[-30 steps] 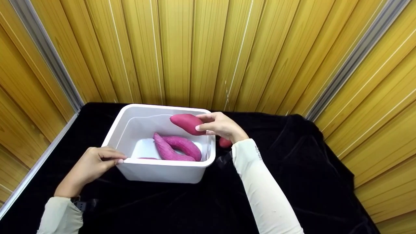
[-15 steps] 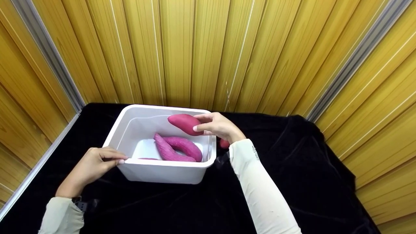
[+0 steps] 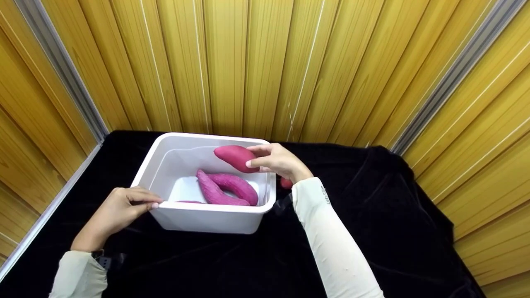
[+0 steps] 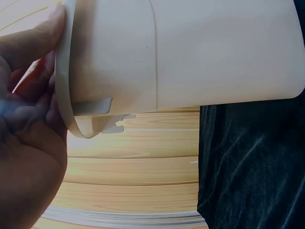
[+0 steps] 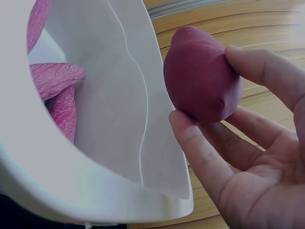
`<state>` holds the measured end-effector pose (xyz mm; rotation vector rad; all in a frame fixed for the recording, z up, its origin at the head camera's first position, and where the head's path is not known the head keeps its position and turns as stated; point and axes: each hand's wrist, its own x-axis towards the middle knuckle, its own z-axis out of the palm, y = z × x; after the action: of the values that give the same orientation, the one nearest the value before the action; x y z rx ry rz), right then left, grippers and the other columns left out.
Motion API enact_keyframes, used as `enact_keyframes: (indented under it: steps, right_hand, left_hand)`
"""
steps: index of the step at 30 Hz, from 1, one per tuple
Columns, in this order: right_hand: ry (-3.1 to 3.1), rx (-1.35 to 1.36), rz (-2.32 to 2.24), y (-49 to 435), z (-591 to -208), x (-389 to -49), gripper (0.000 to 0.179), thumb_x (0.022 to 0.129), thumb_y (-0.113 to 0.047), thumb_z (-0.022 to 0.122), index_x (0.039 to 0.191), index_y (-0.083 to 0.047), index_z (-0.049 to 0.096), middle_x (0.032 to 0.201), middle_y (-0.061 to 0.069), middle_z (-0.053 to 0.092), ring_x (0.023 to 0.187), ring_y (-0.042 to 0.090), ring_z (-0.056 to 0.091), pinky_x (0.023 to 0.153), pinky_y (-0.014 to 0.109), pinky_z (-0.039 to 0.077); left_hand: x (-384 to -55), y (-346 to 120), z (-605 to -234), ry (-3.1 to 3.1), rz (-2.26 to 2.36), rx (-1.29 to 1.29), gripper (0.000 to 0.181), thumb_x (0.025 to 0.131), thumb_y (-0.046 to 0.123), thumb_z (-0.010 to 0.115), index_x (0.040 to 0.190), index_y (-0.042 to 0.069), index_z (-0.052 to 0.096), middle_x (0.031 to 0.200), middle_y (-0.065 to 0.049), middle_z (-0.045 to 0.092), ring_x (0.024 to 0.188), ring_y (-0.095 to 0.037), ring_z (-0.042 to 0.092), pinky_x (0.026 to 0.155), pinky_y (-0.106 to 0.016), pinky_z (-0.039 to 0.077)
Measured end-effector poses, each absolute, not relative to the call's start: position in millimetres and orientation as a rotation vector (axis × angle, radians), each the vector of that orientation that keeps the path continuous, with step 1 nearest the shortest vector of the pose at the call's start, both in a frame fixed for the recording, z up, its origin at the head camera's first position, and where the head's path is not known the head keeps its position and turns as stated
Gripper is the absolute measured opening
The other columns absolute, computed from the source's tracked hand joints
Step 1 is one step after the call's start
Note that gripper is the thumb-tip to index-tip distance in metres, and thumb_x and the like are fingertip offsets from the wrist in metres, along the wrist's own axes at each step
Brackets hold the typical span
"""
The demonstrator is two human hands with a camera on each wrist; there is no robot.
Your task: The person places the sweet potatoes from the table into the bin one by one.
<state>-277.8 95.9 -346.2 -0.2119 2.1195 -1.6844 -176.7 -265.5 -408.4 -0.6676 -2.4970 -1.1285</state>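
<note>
My right hand (image 3: 281,161) grips a smooth reddish sweet potato (image 3: 235,157) between thumb and fingers, above the right side of a white plastic bin (image 3: 207,219). The right wrist view shows the blunt end of this sweet potato (image 5: 202,76) held at the fingertips, beside the bin wall. Down in the bin lie long, wrinkled purple sweet potatoes (image 3: 211,190), one crossing another; a further purple piece is mostly hidden behind the near wall. My left hand (image 3: 124,209) pinches the bin's rim at its near left corner, with the thumb on top in the head view.
Another red rounded item (image 3: 285,183) lies right of the bin, partly hidden by my right wrist. Black cloth (image 3: 364,215) covers the table. Yellow wood-patterned panels (image 3: 265,70) enclose the back and both sides, with grey metal strips at the corners.
Over the last second my right hand and the smooth sweet potato have shifted very slightly left over the bin. My left hand keeps its hold on the rim.
</note>
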Motion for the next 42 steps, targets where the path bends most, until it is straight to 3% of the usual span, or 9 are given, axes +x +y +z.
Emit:
enact_keyframes:
  steps: [16, 42]
  right_hand:
    - [2.085, -0.282, -1.707, 100.8, -350.1, -277.7, 0.056, 0.081, -0.006, 0.075, 0.133, -0.002, 0.054, 0.129, 0.013, 0.058, 0.114, 0.025, 0.062, 0.102, 0.038, 0.048]
    - [2.097, -0.285, -1.688, 107.9, -351.0, -278.7, 0.050, 0.084, -0.006, 0.070, 0.132, 0.000, 0.055, 0.126, 0.017, 0.061, 0.115, 0.026, 0.059, 0.096, 0.037, 0.052]
  left_hand:
    - [-176.8, -265.8, -408.6, -2.495, -1.135, -0.674, 0.017, 0.072, -0.005, 0.078, 0.082, 0.009, 0.078, 0.080, -0.003, 0.075, 0.080, 0.007, 0.060, 0.073, -0.003, 0.045]
    - [-177.1, -265.2, -408.3, -2.527, -1.141, -0.639, 0.015, 0.073, -0.002, 0.079, 0.083, 0.009, 0.079, 0.082, -0.004, 0.075, 0.082, 0.007, 0.060, 0.074, -0.002, 0.045]
